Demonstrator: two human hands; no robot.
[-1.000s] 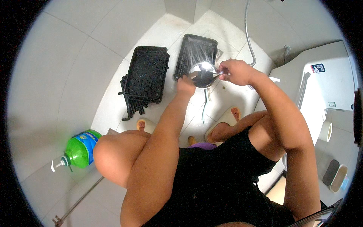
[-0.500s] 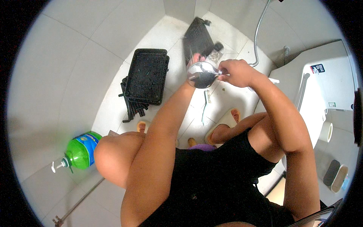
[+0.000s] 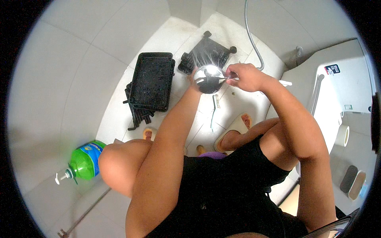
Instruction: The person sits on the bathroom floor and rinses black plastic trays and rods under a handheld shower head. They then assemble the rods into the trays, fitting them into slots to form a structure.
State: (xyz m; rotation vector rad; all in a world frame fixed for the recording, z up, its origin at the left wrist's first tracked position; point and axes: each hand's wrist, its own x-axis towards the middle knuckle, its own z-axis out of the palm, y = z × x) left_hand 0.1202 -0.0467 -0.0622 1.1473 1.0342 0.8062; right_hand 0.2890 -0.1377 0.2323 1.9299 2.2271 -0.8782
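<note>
Gripping the rim of a round steel bowl (image 3: 209, 78) with the left hand (image 3: 195, 77) fingers, while the right hand (image 3: 244, 77) fingers are pinching a thin metal utensil (image 3: 225, 79) against its edge. Now hanging over the far black tray (image 3: 206, 53), newly slid toward the wall; near black tray (image 3: 152, 80) staying put on the floor (image 3: 234, 101).

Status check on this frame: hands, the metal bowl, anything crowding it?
Left hand grips steel bowl. Right hand holds something thin at its rim. Black trays on floor below, apart.

A green pump bottle (image 3: 84, 162) with a blue-yellow label stands lower left; a small dark sticker (image 3: 332, 69), perhaps, upper right.
</note>
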